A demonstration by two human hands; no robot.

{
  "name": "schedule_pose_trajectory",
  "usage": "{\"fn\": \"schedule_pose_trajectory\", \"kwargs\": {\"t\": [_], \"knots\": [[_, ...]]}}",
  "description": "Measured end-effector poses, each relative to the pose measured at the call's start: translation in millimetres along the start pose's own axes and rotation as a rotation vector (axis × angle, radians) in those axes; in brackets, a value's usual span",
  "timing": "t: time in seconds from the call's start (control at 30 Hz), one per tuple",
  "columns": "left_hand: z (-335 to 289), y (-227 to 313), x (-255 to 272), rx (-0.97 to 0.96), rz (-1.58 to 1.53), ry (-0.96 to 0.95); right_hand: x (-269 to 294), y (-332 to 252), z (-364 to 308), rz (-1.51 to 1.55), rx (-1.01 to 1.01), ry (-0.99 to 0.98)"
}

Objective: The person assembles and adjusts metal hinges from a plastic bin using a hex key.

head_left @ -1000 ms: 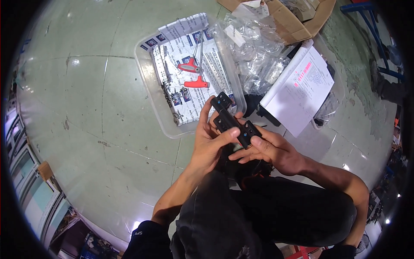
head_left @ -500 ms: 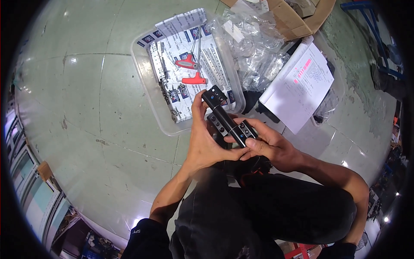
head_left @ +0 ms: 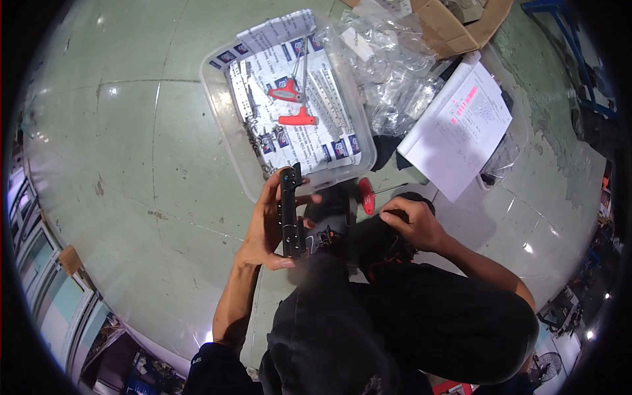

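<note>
My left hand (head_left: 266,227) is closed around a black metal hinge (head_left: 288,214), a long barrel with plates that have screw holes, held upright on end above my left shoe. Away from the hinge, my right hand (head_left: 418,224) is over my right shoe with its fingers curled together; what they hold, if anything, is too small to make out. Just left of that hand, a red T-handle hex key (head_left: 367,195) lies on the floor between my shoes and the plastic bin, its thin shaft pointing right.
Ahead is a clear plastic bin (head_left: 227,148) lined with printed paper. Inside lie red-handled hex keys (head_left: 297,117), slotted metal strips (head_left: 329,102) and small screws (head_left: 271,141). To its right are clear plastic bags (head_left: 388,72), paper sheets (head_left: 461,125) and a cardboard box (head_left: 447,33).
My right hand has let go of the hinge and moved right. My left hand has carried the hinge left and turned it more upright. The hex key on the floor has come into sight.
</note>
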State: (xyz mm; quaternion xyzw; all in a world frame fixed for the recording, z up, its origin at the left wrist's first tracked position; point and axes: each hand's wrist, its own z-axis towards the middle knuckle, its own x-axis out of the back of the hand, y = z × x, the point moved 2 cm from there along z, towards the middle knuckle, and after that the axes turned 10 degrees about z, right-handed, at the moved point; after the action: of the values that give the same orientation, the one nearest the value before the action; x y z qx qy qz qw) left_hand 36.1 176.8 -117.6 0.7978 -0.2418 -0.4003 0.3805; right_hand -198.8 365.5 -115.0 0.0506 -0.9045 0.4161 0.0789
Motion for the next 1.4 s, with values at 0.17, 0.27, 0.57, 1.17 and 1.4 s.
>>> {"fn": "schedule_pose_trajectory", "kwargs": {"t": [0.17,0.27,0.57,1.17,1.4], "knots": [[-11,-6,-2,-0.025,0.170,0.033,-20,-22,21,0.225,0.097,-0.081],[-7,4,-9,-0.119,0.565,0.072,-27,-69,24,0.554,-0.078,-0.337],[23,33,-58,-0.340,0.883,-0.022,-48,-81,32,0.586,0.002,-0.140],[68,1,-74,-0.534,0.479,-0.129,-15,-98,15,1.295,0.041,-0.231],[93,-10,-89,-0.502,0.522,-0.057,-1,-104,10,1.612,0.035,-0.080]]}}
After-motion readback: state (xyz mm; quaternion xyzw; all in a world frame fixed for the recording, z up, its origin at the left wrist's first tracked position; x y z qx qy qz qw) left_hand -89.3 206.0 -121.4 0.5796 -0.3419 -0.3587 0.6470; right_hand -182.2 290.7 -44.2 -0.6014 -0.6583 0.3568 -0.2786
